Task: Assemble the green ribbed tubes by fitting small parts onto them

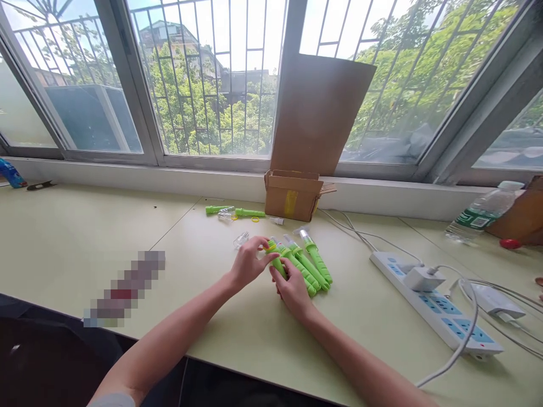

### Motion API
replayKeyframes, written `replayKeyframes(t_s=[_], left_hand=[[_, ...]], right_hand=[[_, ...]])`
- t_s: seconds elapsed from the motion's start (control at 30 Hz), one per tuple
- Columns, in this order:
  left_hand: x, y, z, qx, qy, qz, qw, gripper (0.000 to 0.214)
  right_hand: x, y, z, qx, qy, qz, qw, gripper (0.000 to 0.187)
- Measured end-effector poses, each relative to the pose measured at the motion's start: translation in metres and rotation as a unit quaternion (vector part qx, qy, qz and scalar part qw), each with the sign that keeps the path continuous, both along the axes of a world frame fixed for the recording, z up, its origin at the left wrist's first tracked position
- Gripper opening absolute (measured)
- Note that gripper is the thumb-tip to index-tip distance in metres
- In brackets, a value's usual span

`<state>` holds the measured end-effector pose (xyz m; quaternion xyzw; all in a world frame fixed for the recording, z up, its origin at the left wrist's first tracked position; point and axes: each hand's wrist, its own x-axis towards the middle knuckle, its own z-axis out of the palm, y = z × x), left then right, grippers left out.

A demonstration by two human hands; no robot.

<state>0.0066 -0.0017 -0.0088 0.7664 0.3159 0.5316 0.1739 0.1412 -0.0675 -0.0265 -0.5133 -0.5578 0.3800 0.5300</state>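
Green plastic tube [278, 263] sits between both hands near the middle of the desk [85, 237]. The right hand [293, 291] is wrapped around its lower end, and the left hand [247, 263] pinches its top with the fingertips. Just to its right, more green tubes [311, 265] lie in a row, side by side. A small clear cap [240, 240] lies just beyond the left hand. A white power strip [436, 311] lies toward the right edge. Farther back, loose green pieces [235, 212] lie beside a cardboard box [292, 196] at the desk's far edge.
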Motion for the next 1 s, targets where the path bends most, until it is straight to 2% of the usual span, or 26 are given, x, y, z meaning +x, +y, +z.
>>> replayKeyframes(t_s=[0.1, 0.5, 1.0], left_hand=[[-0.0007, -0.0014, 0.0011, 0.021, 0.027, 0.021, 0.999, 0.021], [0.0027, 0.0005, -0.0014, 0.031, 0.025, 0.022, 0.999, 0.023], [0.0035, 0.0017, 0.0001, 0.021, 0.011, -0.001, 1.0, 0.028]], right_hand=[[0.0012, 0.0013, 0.0001, 0.037, -0.04, -0.015, 0.998, 0.02], [0.0011, 0.0014, -0.0027, -0.043, 0.077, 0.035, 0.996, 0.024], [0.0041, 0.0006, 0.0022, -0.069, 0.13, 0.062, 0.987, 0.036]])
